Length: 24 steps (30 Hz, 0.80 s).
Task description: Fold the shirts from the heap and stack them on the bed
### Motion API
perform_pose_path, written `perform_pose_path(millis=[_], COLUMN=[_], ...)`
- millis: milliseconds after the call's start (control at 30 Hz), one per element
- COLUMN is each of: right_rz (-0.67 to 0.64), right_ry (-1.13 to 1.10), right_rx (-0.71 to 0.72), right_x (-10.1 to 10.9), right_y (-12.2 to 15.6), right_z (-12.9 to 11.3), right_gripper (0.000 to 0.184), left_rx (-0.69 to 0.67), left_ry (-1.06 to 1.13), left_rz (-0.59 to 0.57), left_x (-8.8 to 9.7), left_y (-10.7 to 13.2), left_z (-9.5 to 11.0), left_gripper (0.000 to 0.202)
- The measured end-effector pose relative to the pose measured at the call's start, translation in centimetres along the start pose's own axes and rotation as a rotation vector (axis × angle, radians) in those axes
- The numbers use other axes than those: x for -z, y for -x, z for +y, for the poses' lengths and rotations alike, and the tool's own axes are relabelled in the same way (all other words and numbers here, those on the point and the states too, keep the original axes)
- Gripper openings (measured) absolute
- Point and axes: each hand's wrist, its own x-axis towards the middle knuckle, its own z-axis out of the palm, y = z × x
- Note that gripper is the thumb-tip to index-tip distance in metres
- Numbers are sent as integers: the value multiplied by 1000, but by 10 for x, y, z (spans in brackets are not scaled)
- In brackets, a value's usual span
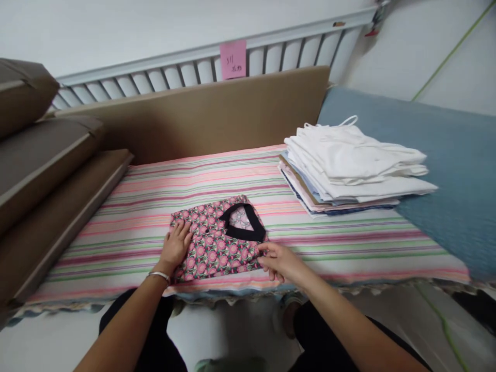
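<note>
A folded shirt [211, 248] with a pink floral print and a black collar lies flat on a striped cloth [186, 181], its collar toward the right. My left hand [177, 245] rests palm down on the shirt's left edge, fingers stretched out, with a light band around the wrist. At the shirt's right edge, just below the collar, is my right hand [282, 262]. Its fingers are loosely bent and apart, with the fingertips touching the fabric's edge. No grip on the cloth shows there.
To the right stands a stack of folded garments [349, 160], mostly white on top. Large brown cardboard packages [42, 165] are piled at the left. A brown board [217, 113] leans along the back rail, where a pink note [233, 59] hangs. Blue cloth [437, 155] covers the right side.
</note>
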Motion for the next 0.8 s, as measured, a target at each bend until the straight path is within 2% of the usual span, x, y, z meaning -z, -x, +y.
perform_pose_path(millis=[100,200,300,400,467,567,800], right_rz=[-97,-133,-87,-27,-19,-62,-178], right_ry=[50,114,113,149,233,339,363], right_rx=[19,-5,2,33,-21,-106,-140], right_x=[-4,-7,-7,-5,-4,-4,-4], right_y=[-2,-7,-10,-15,-19,-25,-23], right_z=[1,2,0,2,5,10,3], right_gripper=[30,3,16,19,21,24,25], left_rx=[19,34,26,19,20,32,10], left_ry=[-8,5,32,62,72,75,63], left_rz=[15,8,-15,-45,-58,-58,-32], left_x=[-7,-11,-11,-9,-7,-6,-8], left_y=[3,2,0,-3,-3,-3,-2], left_z=[2,-2,-6,-8,-8,-6,-11], left_gripper=[48,48,49,48,48,48,46])
